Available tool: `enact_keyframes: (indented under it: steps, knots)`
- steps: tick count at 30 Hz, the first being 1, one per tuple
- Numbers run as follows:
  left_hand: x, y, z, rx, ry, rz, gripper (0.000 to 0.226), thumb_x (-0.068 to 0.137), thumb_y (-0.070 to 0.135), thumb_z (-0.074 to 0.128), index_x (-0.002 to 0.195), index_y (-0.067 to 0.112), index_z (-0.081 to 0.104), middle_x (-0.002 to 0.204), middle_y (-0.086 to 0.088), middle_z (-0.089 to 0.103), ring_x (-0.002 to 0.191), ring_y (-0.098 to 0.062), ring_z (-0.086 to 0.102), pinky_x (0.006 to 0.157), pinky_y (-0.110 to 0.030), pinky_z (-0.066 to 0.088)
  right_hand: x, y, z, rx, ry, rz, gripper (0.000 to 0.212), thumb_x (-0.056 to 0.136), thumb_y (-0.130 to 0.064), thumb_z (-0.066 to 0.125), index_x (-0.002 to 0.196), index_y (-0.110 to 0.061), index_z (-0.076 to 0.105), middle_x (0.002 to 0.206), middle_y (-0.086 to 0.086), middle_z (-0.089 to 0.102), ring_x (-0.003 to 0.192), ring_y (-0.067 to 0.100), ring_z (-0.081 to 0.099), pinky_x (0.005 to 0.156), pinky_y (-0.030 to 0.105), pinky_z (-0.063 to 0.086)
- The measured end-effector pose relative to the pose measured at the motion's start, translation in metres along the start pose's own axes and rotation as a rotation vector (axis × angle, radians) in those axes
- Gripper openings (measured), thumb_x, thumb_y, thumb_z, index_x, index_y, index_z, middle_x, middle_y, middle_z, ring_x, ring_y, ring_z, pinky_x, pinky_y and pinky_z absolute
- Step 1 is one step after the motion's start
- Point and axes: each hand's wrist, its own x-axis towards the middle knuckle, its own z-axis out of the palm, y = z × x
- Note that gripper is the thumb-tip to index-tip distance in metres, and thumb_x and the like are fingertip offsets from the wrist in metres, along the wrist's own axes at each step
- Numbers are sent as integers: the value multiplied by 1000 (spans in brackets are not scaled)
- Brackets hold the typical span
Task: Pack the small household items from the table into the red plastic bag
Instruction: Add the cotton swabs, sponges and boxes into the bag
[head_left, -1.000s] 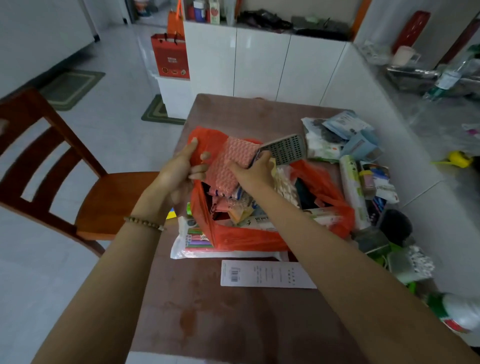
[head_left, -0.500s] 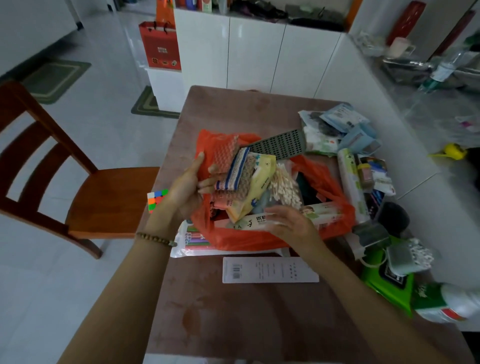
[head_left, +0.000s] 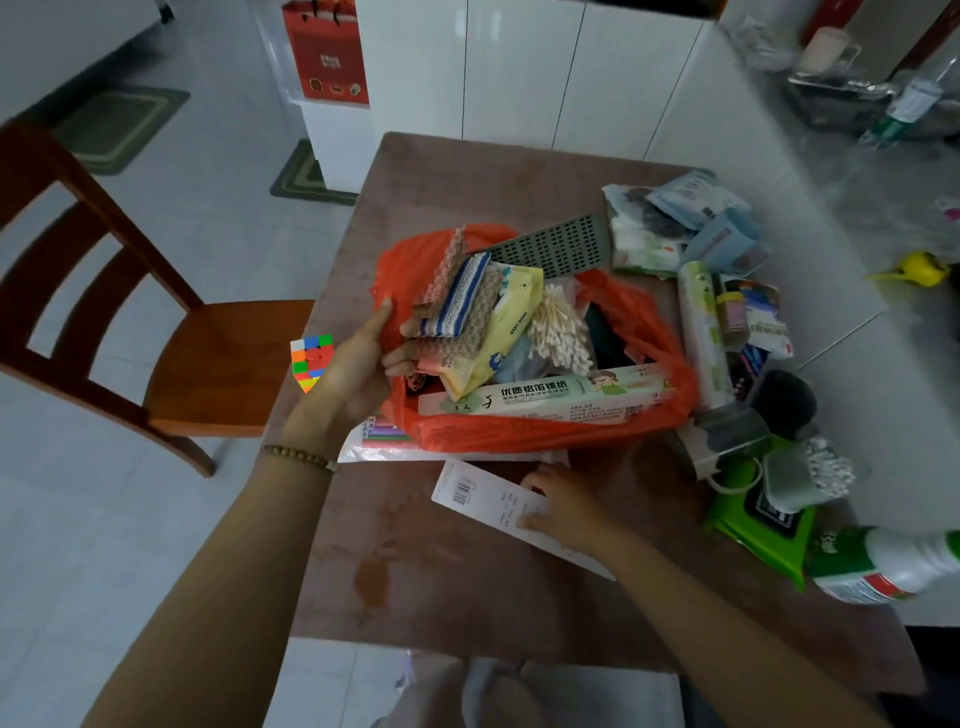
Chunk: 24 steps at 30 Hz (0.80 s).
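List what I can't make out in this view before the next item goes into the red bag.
- Bottom of the red bag: buried under its contents, head view.
- White box: right hand covers its middle; small print unreadable.
- Colored pack: mostly under the bag.
- Bottle: cut off by the right edge.
- Left hand: fingertips hidden behind the bag's rim and packets.

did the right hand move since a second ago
Yes. The right hand came out of the red plastic bag toward the table's near edge and now rests on the flat white packet in front of it.
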Motion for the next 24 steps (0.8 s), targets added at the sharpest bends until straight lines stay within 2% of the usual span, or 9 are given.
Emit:
enact_keyframes:
  steps: [3, 6, 8, 10, 12, 14, 19, 22, 24]
  knots:
    - [-2, 7, 1, 26, -2, 11, 33, 103, 34, 24, 86, 18, 47, 56, 11, 48, 34, -2, 26, 33, -9, 22, -1, 2, -8, 89, 110, -20, 25, 78, -33, 71, 96, -15, 69, 113, -2, 55, 108, 15, 48, 94, 30, 35]
    - [-6, 13, 2, 46, -1, 29, 31, 103, 32, 23, 96, 19, 50, 57, 10, 46, 35, -2, 25, 35, -10, 20, -2, 6, -15, 307, 244, 100, 14, 74, -28, 76, 83, -16, 73, 91, -3, 66, 89, 16, 59, 82, 31, 44]
    - [-8, 15, 3, 60, 1, 37, 30, 103, 33, 23, 100, 20, 50, 57, 10, 46, 36, -2, 25, 36, -10, 20, 3, 20, -9, 367, 266, 188, 14, 67, -44, 76, 71, -31, 72, 81, -6, 69, 85, 20, 62, 77, 37, 48]
    - [-8, 14, 4, 64, -4, 37, 31, 103, 33, 23, 100, 19, 50, 57, 10, 46, 37, -3, 25, 37, -10, 20, 9, 36, -2, 420, 296, 272, 17, 60, -59, 70, 65, -42, 68, 80, -8, 69, 90, 26, 61, 78, 43, 50]
    - [-8, 13, 4, 65, -17, 37, 31, 103, 33, 22, 99, 19, 50, 58, 10, 46, 37, -3, 26, 37, -9, 21, 4, 24, -15, 497, 280, 288, 11, 69, -41, 77, 71, -33, 70, 81, -3, 68, 85, 22, 62, 72, 31, 48]
    - [-7, 11, 4, 79, -21, 32, 32, 103, 34, 23, 96, 19, 50, 59, 10, 45, 37, -2, 26, 36, -9, 22, 8, 23, -21, 550, 197, 321, 18, 76, -24, 77, 89, -12, 73, 84, 0, 65, 77, 14, 59, 60, 19, 42]
    - [-5, 7, 5, 87, 6, 24, 28, 102, 34, 25, 96, 19, 48, 58, 11, 46, 37, -3, 25, 35, -9, 22, 16, 30, -25, 610, 80, 367, 31, 77, -26, 76, 102, -8, 68, 95, 0, 62, 90, 14, 57, 76, 23, 45]
    - [-4, 5, 7, 90, 5, 19, 28, 102, 34, 25, 95, 18, 47, 57, 11, 47, 36, -2, 26, 35, -9, 22, 11, 32, -30, 614, 13, 335, 32, 78, -24, 75, 105, -7, 68, 94, -1, 63, 77, 5, 57, 62, 14, 43]
    - [-5, 4, 9, 99, 8, 29, 27, 102, 33, 25, 94, 19, 47, 58, 11, 46, 36, -2, 26, 36, -9, 21, 4, 37, -33, 611, -55, 325, 31, 77, -25, 76, 103, -9, 69, 92, 0, 67, 72, 4, 59, 58, 13, 45]
